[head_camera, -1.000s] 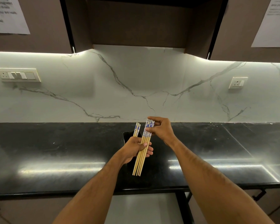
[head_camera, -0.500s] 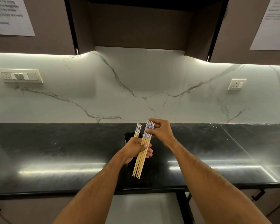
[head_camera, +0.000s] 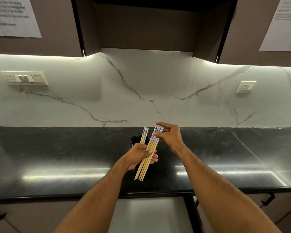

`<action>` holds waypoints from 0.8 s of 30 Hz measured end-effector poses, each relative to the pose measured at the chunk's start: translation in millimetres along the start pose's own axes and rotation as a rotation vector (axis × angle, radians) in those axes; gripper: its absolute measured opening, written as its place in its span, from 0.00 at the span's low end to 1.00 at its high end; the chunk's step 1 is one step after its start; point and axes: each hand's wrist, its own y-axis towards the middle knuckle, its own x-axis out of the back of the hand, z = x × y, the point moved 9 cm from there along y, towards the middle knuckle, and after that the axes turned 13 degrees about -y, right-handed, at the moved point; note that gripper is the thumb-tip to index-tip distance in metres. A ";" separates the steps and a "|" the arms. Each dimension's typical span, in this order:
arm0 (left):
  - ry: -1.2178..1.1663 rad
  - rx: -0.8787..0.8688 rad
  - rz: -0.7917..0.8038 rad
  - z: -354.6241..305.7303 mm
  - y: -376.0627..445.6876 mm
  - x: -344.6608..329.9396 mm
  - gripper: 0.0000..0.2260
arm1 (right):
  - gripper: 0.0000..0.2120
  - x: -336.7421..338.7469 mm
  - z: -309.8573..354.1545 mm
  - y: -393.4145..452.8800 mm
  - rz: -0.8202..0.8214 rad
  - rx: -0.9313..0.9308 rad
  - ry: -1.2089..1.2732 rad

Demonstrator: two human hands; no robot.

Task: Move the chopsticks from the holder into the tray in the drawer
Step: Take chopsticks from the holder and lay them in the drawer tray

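I see a dark stone desk (head_camera: 57, 158) under a white marble wall, viewed from my head camera looking forward and down. A black chopstick holder (head_camera: 136, 140) stands upright on the desk, mostly hidden behind my hands. A few chopsticks still in the holder (head_camera: 145, 134) stick up out of it, their blue-and-white patterned tops showing just above its rim.

My left hand (head_camera: 141, 156) sits in front of the holder, its fingers curled around a bundle of chopsticks (head_camera: 147, 156) at mid-length. My right hand (head_camera: 170, 135), just right of the holder, pinches the patterned top end of that same bundle between thumb and fingers. So both hands grip the bundle and neither is free.

The bundle's long axis runs diagonally: patterned tops up and away from me toward the wall, plain tips down and toward me, hanging clear in front of the holder and touching nothing.

Below the holder, at the desk's near edge, a pale open drawer (head_camera: 149, 216) shows between my forearms. I cannot make out the tray inside it. I judge the bundle must travel down and toward me, led by its plain tips, with the left hand nearer the drawer.
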 end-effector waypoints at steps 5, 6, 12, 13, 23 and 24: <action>0.068 -0.007 -0.016 2.9 -10.7 2.0 0.10 | 0.22 -4.7 4.4 -10.9 0.032 -0.003 0.019; 0.083 -0.006 -0.019 2.7 -12.5 1.8 0.10 | 0.22 -5.3 5.6 -13.3 0.031 -0.004 0.023; 0.111 -0.003 0.011 -1.6 -25.9 -3.5 0.10 | 0.24 -6.3 12.4 -29.7 0.011 -0.014 0.043; 0.101 -0.005 0.017 -1.8 -29.1 -5.1 0.10 | 0.24 -7.3 14.0 -33.0 0.012 -0.014 0.045; 0.149 -0.025 0.020 1.2 -58.6 -12.1 0.09 | 0.24 -5.4 22.6 -66.4 -0.050 -0.048 0.053; 0.147 -0.030 0.021 1.1 -60.7 -12.9 0.09 | 0.23 -4.6 22.6 -69.0 -0.059 -0.054 0.058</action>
